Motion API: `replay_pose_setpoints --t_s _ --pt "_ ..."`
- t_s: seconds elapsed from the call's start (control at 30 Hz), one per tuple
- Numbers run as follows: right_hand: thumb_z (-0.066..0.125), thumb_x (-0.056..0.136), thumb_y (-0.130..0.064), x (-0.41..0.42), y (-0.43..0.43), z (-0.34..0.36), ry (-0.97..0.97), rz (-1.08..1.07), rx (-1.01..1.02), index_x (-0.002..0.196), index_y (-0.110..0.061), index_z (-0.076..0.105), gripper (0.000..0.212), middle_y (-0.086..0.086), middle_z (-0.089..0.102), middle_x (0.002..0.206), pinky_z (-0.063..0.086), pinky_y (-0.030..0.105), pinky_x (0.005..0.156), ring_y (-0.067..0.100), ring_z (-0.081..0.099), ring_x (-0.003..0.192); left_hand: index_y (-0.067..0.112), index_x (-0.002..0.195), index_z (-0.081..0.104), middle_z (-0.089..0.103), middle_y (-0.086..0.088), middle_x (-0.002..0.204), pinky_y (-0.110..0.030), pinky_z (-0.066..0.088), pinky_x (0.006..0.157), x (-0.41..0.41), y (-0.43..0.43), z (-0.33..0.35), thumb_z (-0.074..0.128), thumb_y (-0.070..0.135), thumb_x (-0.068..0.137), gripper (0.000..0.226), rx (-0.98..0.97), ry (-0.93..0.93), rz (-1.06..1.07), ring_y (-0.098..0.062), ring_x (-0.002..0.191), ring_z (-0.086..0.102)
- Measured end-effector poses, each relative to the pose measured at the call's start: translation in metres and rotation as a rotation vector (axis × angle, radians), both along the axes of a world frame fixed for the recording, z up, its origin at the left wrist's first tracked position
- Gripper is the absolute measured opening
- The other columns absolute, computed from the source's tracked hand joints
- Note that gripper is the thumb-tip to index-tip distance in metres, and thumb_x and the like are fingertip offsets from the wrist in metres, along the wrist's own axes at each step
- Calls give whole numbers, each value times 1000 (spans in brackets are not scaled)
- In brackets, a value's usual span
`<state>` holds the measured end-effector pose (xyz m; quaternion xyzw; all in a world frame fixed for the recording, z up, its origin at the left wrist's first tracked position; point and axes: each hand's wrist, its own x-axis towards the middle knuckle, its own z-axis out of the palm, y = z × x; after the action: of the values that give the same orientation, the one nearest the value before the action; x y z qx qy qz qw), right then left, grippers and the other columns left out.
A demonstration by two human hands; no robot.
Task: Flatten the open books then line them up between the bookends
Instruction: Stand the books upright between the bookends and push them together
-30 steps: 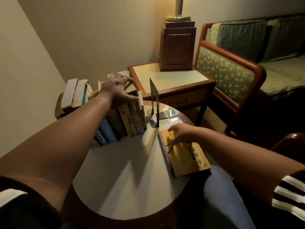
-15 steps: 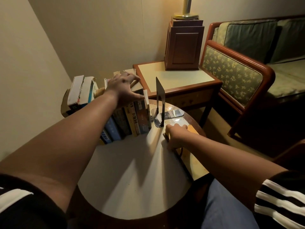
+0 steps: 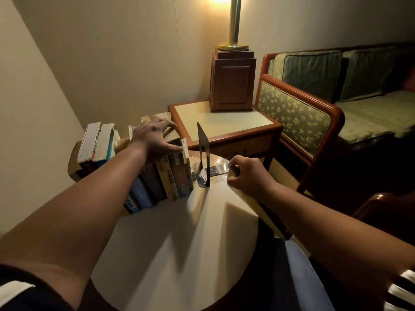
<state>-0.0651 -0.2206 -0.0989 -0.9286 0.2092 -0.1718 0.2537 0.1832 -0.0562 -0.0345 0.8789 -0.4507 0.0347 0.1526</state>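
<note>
Left hand (image 3: 155, 138) is clamped down over the top of the row of books (image 3: 177, 176). The fingers hook behind the far edges and the thumb lies along the top of the outermost book on its right. The spines stand upright on the round bench (image 3: 157, 254), packed tight under that palm.

Just to the right of the thumb there's a narrow gap, then the black bookend (image 3: 203, 151). It stands upright with its shiny foot flat on the bench, pointing towards the right hand (image 3: 249, 173).

The right hand is curled tight round the far end of a loose book (image 3: 249, 199), fingers wrapped over the top edge. That book is closed and tipped up on its long edge, running back under the wrist along the bench's right rim. I cannot tell whether its lower edge touches the surface. It sits on the outer side of the bookend, apart from the row.

Beyond the left forearm, off to its left, two thick leaning books (image 3: 92, 144) tilt against each other. Past both hands is a square side table (image 3: 224, 124) with a wooden lamp base (image 3: 232, 81), and a patterned sofa (image 3: 314, 113) beside it.
</note>
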Motion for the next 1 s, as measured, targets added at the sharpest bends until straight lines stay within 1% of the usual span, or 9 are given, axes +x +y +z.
replay_pose_setpoints --t_s 0.13,0.23,0.37,0.5,0.57,0.63,0.73,0.87,1.0 --pt "77 82 -15 -1 -16 21 -216 -31 -79 111 -8 65 32 -3 62 87 46 7 61 11 64 75 35 136 49 42 -4 149 -53 38 105 0 0 0 73 67 69 78 0 0 4 -33 135 39" --pt "74 85 -13 4 -24 29 -415 -79 -129 109 -6 65 26 -1 64 86 50 8 62 10 66 75 35 136 50 43 -3 149 -54 39 105 0 0 1 62 76 58 89 8 34 8 -33 134 41" --pt "73 86 -15 10 -23 20 -636 -180 -56 112 -7 64 29 4 71 101 55 11 71 6 66 88 34 136 50 43 -4 149 -56 38 106 0 0 2 58 76 55 92 8 42 15 -34 135 40" --pt "71 87 -24 10 -17 -9 -702 -250 -12 111 -12 61 29 2 72 109 61 27 76 5 66 95 34 136 50 44 -4 149 -56 38 105 0 -1 1 55 80 53 95 9 39 16 -34 133 41" --pt "70 87 -25 8 -15 -17 -708 -219 22 108 -13 58 26 1 70 117 60 25 78 5 65 102 33 136 51 44 -4 149 -56 38 105 1 -1 0 58 77 55 92 7 38 14 -34 133 42" --pt "70 87 -22 4 -17 -16 -671 -174 51 103 -12 55 24 3 66 127 56 18 80 10 64 111 33 136 50 44 -4 149 -57 38 105 2 -2 0 58 77 55 92 10 39 15 -35 134 42" --pt "70 88 -14 -6 -24 -3 -445 -95 48 105 -12 55 23 13 62 129 51 13 72 30 64 114 35 136 50 44 -4 148 -57 39 104 4 -2 -1 51 86 48 101 11 41 18 -35 133 42" --pt "63 93 -8 -13 -30 20 -40 -54 280 114 -22 58 26 10 52 137 58 38 82 33 52 124 34 136 50 44 -5 148 -58 39 104 6 -1 -1 49 87 47 104 8 39 16 -36 134 42" --pt "62 91 -4 -18 -35 38 184 -41 394 121 -28 56 39 0 44 132 59 31 67 30 49 122 33 136 50 44 -6 148 -57 39 105 7 -3 -3 60 77 55 93 3 34 19 -36 134 41"
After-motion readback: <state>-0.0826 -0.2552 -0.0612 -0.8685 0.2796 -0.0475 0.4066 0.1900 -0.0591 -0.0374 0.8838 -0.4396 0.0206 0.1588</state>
